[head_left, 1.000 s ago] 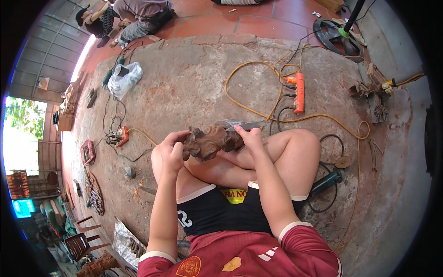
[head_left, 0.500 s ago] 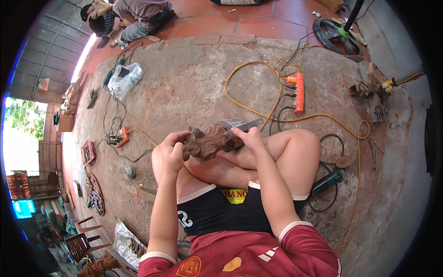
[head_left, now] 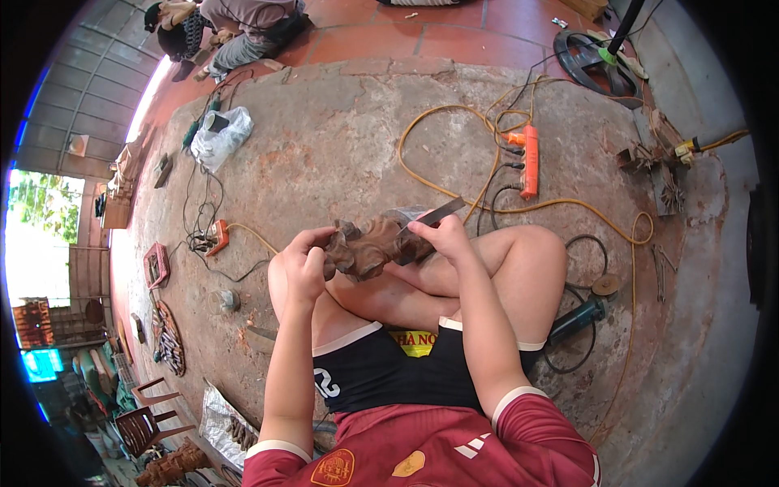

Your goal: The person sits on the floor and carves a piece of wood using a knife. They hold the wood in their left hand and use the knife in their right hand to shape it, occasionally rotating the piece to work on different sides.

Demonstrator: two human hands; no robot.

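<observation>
A carved brown wooden piece (head_left: 365, 250) with deep, curling relief rests over my crossed legs. Its left end is in the grip of my left hand (head_left: 302, 268), fingers curled around it. My right hand (head_left: 445, 238) is closed on a flat metal blade (head_left: 441, 213), thumb laid along it. One narrow end of the blade meets the carving's right part, while the wider end sticks out up and to the right. The fingers beneath the blade are partly hidden. Behind the carving lies a greyish, shiny sheet (head_left: 401, 215), partly covered.
An orange power strip (head_left: 529, 162) and looping yellow cord (head_left: 403, 154) lie ahead on the right. By my right knee is a green power tool (head_left: 578, 319). Leftward are a clear jar (head_left: 224, 302), a plastic bag (head_left: 221, 140) and a roll of chisels (head_left: 170, 337). Another person (head_left: 247, 32) sits far left.
The blade has swung, its outer end now tilting further up and away. My right hand has shifted slightly with it. My left hand and the carving have barely moved.
</observation>
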